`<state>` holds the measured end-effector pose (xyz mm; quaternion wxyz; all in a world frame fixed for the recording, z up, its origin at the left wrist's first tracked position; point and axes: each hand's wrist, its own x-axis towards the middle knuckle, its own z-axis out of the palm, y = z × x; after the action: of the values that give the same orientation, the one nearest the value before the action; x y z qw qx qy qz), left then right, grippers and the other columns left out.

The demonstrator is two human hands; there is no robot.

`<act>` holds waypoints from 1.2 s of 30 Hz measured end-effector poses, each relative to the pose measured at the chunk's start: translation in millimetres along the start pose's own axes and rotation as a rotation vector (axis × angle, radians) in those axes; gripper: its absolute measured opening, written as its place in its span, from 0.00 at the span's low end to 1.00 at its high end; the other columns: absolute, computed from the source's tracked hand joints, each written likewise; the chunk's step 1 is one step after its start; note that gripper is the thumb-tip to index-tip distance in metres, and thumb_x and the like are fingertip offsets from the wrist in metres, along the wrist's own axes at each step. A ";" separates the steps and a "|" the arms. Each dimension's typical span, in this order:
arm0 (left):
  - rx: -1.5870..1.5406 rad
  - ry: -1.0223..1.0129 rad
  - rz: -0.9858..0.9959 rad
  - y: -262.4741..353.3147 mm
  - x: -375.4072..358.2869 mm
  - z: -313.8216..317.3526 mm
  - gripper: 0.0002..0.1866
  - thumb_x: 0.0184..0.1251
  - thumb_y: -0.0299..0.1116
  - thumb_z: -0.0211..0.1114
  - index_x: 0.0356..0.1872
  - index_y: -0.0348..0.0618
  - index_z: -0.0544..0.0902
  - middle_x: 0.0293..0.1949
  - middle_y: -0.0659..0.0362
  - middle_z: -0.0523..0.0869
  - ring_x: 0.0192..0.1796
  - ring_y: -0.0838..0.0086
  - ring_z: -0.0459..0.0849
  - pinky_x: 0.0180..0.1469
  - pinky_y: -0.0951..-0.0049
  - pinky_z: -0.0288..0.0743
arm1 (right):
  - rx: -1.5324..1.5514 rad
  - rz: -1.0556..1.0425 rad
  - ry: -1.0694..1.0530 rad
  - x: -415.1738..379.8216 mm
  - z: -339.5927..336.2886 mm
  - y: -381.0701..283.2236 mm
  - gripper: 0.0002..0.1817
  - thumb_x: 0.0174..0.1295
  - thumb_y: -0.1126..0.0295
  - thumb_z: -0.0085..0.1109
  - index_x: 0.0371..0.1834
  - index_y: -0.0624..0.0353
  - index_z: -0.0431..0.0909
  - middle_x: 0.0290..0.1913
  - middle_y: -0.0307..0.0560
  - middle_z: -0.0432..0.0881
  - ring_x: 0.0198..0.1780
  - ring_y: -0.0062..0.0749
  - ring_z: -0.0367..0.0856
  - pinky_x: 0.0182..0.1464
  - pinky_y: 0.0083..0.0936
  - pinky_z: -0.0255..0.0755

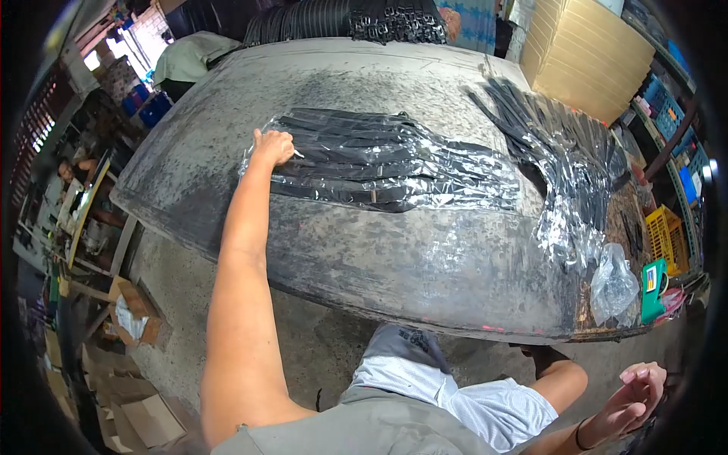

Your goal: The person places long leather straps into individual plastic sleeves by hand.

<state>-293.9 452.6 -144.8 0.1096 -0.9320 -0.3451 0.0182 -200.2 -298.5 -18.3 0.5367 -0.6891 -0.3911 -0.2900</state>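
Note:
Black belts in clear plastic sleeves (364, 163) lie side by side across the middle of the worktable. My left hand (274, 146) is closed at their left end, its fingers bent on the edge of a plastic sleeve. What exactly lies under the fingertips is partly hidden. Low at the right, away from the table, my right hand (637, 398) is raised with loosely curled fingers apart and nothing visible in it. A second heap of black belts in plastic (572, 171) spreads over the table's right side, some hanging toward the front.
The worn grey table (364, 265) has a rounded front edge. A crumpled plastic bag (614, 284) and a green device (652, 292) sit at its right corner. Behind stand a cardboard box (588, 57) and stacked buckled belts (398, 21). Another person (67, 171) is at the left.

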 end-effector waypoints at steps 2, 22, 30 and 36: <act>0.062 -0.149 -0.134 3.2 9.7 -3.4 0.13 0.62 0.34 0.50 0.41 0.49 0.82 0.43 0.55 0.87 0.53 0.58 0.82 0.62 0.39 0.55 | 0.012 -0.005 -0.037 4.3 2.0 -1.7 0.34 0.66 0.38 0.45 0.50 0.65 0.72 0.38 0.45 0.65 0.33 0.29 0.64 0.34 0.23 0.62; -0.698 0.894 0.250 101.9 -80.5 -62.9 0.21 0.68 0.35 0.60 0.60 0.40 0.75 0.70 0.46 0.61 0.69 0.51 0.63 0.69 0.57 0.59 | 0.412 -0.130 -0.532 68.2 44.5 -140.6 0.30 0.60 0.58 0.63 0.67 0.37 0.68 0.32 0.32 0.68 0.18 0.31 0.61 0.18 0.27 0.59; -0.800 0.991 0.468 151.3 -138.8 -158.2 0.19 0.69 0.35 0.60 0.59 0.40 0.75 0.69 0.48 0.63 0.69 0.57 0.66 0.68 0.58 0.61 | 0.794 -0.440 -0.305 49.1 -4.6 -112.5 0.07 0.49 0.78 0.62 0.16 0.58 0.80 0.13 0.37 0.75 0.12 0.20 0.72 0.15 0.06 0.63; -0.672 1.013 0.634 187.2 -159.5 -178.1 0.19 0.69 0.30 0.58 0.60 0.40 0.74 0.69 0.48 0.64 0.68 0.59 0.68 0.66 0.60 0.65 | 0.441 -0.510 -0.080 45.6 -19.6 -130.1 0.04 0.46 0.79 0.61 0.19 0.57 0.80 0.13 0.34 0.74 0.10 0.15 0.70 0.15 0.06 0.66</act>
<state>-276.2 177.1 -18.4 -0.0482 -0.8650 0.0511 -0.4969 -286.4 -291.8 90.8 0.5672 -0.4470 -0.6250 -0.2962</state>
